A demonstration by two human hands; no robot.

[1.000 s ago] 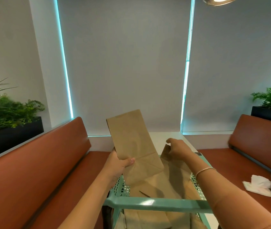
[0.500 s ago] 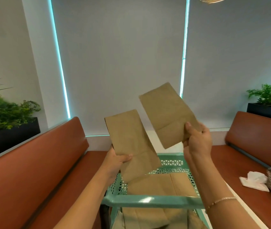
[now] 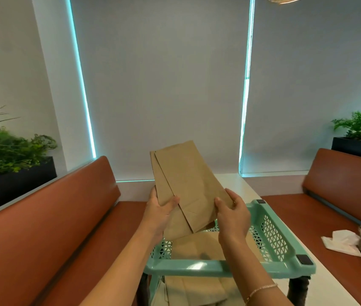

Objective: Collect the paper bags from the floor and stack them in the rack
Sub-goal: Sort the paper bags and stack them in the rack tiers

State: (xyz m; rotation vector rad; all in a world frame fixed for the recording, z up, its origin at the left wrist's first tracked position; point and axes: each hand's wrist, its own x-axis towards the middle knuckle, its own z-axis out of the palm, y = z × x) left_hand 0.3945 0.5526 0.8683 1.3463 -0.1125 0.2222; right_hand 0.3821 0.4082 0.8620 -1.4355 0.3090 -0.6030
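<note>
Evidently she is squaring two bags into one flat pile above the rack: her left hand pinches their left edge, her right hand cups the right, aligning them so they drop neatly onto bags already in the tray.

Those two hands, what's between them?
In the head view, flat brown paper bags, overlapped, span from the left hand to the right hand, above the green rack.

Both hands hold overlapped paper bags above the rack
</note>
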